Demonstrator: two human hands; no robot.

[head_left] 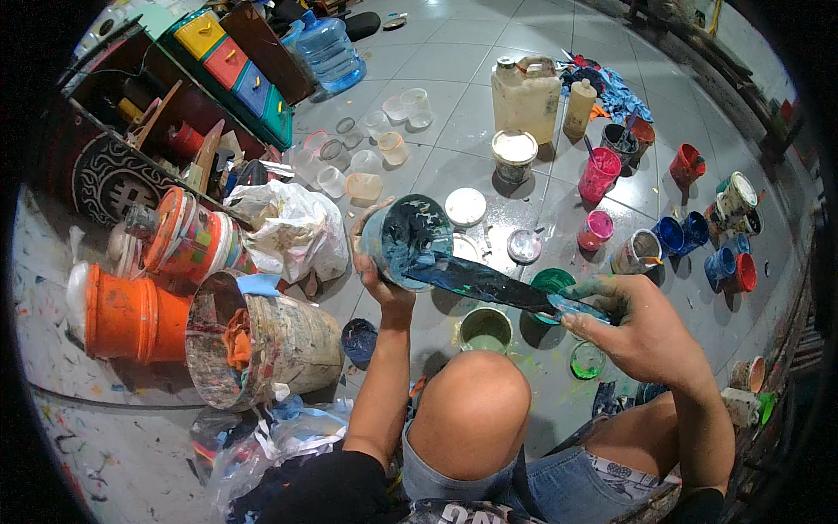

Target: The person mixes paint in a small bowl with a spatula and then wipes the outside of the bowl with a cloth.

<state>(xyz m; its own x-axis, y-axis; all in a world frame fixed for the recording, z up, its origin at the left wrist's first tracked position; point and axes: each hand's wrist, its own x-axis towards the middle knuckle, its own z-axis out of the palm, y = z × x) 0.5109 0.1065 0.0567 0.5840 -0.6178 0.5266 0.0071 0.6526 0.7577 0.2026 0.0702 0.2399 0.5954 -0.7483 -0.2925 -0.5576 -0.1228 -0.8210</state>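
My left hand grips a clear cup, tilted and smeared with dark blue-teal paint. My right hand holds a long flat stick coated in dark paint, its far end against the cup's mouth and lower rim. My right fingers have paint on them and close round the near end of the stick. Beneath the stick are a green cup and a pale green paint cup. A dark blue cup stands by my left forearm, and a small green lid or cup lies below my right hand.
Several paint cups stand at right, with jugs and empty clear cups farther back. At left are a worn bucket, orange pails, a white bag and coloured drawers. My bent knee rises at the bottom.
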